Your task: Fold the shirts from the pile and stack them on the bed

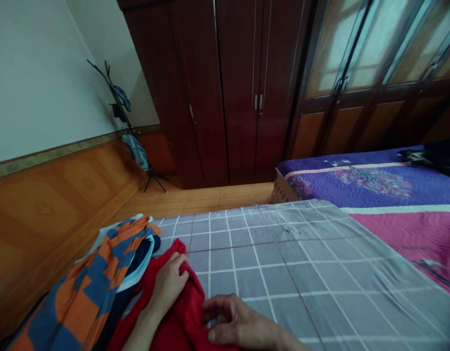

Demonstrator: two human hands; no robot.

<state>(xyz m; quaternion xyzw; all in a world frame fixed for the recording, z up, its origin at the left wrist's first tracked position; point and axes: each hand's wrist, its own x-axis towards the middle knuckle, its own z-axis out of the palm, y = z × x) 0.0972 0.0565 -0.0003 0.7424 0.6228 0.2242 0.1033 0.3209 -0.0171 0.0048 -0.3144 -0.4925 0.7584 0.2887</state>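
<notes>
A red garment (pixel 184 312) lies bunched at the front of the grey checked bed sheet (pixel 254 263); its exact kind does not show. My left hand (pixel 169 280) rests on its upper part, fingers curled into the fabric. At the garment's right edge is my right hand (pixel 234 319), touching the cloth. Its thumb and forefinger are bent, with a gap between them. Left of the red cloth lies a heap of clothes with an orange and blue-grey patterned garment (pixel 89 292) on top. A dark navy piece with a light blue and white edge (pixel 137 270) shows beneath it.
A second bed with a purple and pink quilt (pixel 378 187) stands to the right. Dark red wardrobes (pixel 239 97) line the far wall. A coat stand (pixel 131 122) holding a few items is in the left corner. Tiled floor (pixel 203 197) lies beyond the bed.
</notes>
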